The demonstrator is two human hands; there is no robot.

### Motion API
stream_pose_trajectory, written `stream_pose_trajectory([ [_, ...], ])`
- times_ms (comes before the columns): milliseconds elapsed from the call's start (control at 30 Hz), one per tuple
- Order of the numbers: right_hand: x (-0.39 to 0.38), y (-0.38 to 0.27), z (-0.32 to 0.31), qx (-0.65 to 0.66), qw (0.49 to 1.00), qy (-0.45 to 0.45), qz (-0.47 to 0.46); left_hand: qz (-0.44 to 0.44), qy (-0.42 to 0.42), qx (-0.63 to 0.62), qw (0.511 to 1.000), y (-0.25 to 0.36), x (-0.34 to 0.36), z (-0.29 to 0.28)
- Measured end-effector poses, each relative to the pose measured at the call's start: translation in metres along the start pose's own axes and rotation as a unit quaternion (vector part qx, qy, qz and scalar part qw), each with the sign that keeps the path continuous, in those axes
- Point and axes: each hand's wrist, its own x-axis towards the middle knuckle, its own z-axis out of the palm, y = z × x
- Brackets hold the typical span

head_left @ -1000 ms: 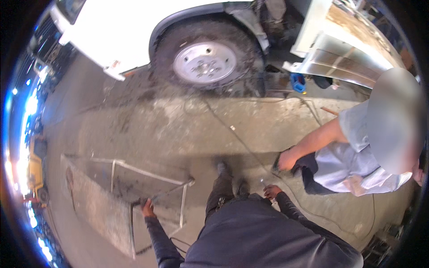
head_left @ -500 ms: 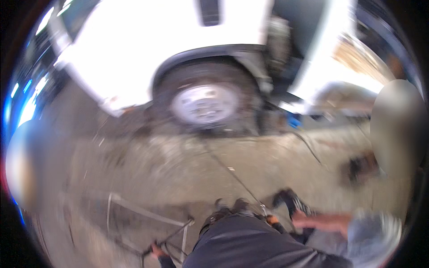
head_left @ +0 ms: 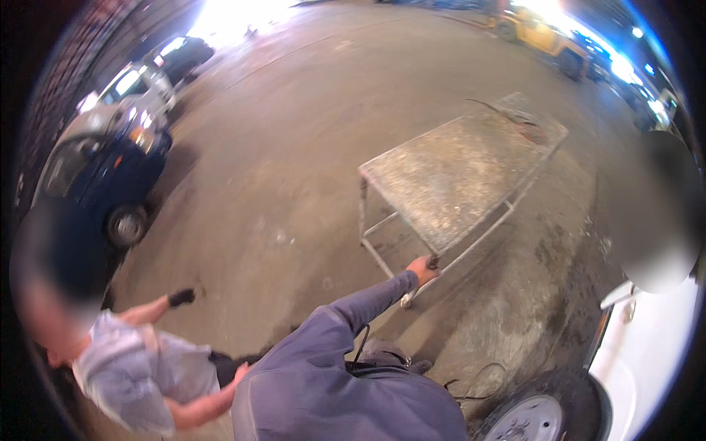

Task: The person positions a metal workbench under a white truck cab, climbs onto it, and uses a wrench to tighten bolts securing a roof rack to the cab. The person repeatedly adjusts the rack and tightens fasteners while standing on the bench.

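Observation:
My left hand (head_left: 424, 270) reaches forward in a grey-blue sleeve and is closed round the near corner of a long metal work table (head_left: 471, 173), by the top of its leg. The table's top is worn and speckled, carried on a thin-barred frame. A dark hose or cable (head_left: 526, 121) lies across its far end. My right hand does not show. At my left a co-worker in a pale grey shirt (head_left: 136, 367) stands close, one dark-gloved hand (head_left: 181, 297) held out and the other arm near my side.
A white vehicle's front wheel (head_left: 526, 422) stands close at my lower right, with a thin cable (head_left: 485, 378) on the floor beside it. Dark blue car (head_left: 110, 173) parked at left. A yellow forklift-like machine (head_left: 544, 37) is far off at right. Stained concrete floor (head_left: 243, 198) stretches ahead.
My view has swung left, away from the white vehicle, so its wheel is now at lower right. The table has come from the lower left edge to ahead; my left hand remains on its frame.

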Motion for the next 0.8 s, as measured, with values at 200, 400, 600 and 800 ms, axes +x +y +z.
stream_pose_trajectory([
  [200,0.053,-0.104,-0.114,-0.075,0.985,0.057,-0.141,-0.026,0.039,-0.053,0.998,0.026,-0.021,0.024],
  [400,0.05,-0.256,-0.155,0.195,0.823,0.054,-0.531,-0.059,0.061,-0.08,0.993,0.009,-0.016,0.034],
  [600,0.028,-0.271,-0.042,0.042,0.967,-0.015,-0.25,-0.097,0.021,-0.117,0.988,0.009,-0.005,0.042],
  [800,0.052,-0.065,0.029,-0.047,0.984,-0.17,-0.008,-0.007,0.069,-0.156,0.985,0.011,-0.02,0.047],
])
